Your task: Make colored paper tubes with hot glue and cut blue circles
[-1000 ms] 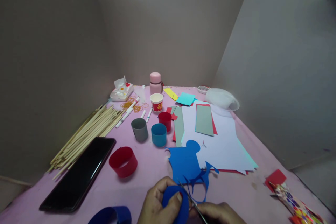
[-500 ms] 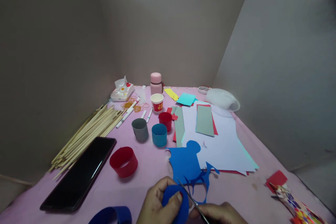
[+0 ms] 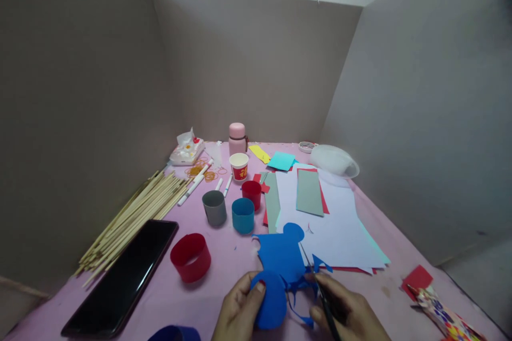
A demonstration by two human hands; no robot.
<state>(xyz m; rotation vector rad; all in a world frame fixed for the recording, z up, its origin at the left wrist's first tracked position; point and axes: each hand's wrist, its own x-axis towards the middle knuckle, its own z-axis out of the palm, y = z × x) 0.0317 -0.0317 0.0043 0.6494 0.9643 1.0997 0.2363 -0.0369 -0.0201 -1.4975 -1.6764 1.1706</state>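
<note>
Between the thumb and fingers of my left hand (image 3: pixel 240 306) is a rounded blue paper disc (image 3: pixel 272 301), held low at the front of the table. My right hand (image 3: pixel 348 303) grips a pair of scissors (image 3: pixel 326 303), whose blades point up and away, apart from the disc. Just beyond both hands lies a larger sheet of blue paper (image 3: pixel 280 256) with cut edges. Thin curled blue scraps (image 3: pixel 300 317) sit between the hands. A dark blue paper ring (image 3: pixel 176 333) is partly cut off by the lower edge of the view.
Left of my hands stand a red paper ring (image 3: pixel 191 258) and a black phone (image 3: pixel 124 277), with wooden sticks (image 3: pixel 136 218) behind. Grey (image 3: pixel 215 208), teal (image 3: pixel 242 216) and red paper cylinders (image 3: pixel 252 195) stand mid-table. White sheets (image 3: pixel 340 234) spread to the right; a colourful packet (image 3: pixel 442 311) lies at far right.
The scissors have moved away from the blue disc, to the right and upward with my right hand. My left hand has turned the disc to face me more. The camera view has tilted up slightly.
</note>
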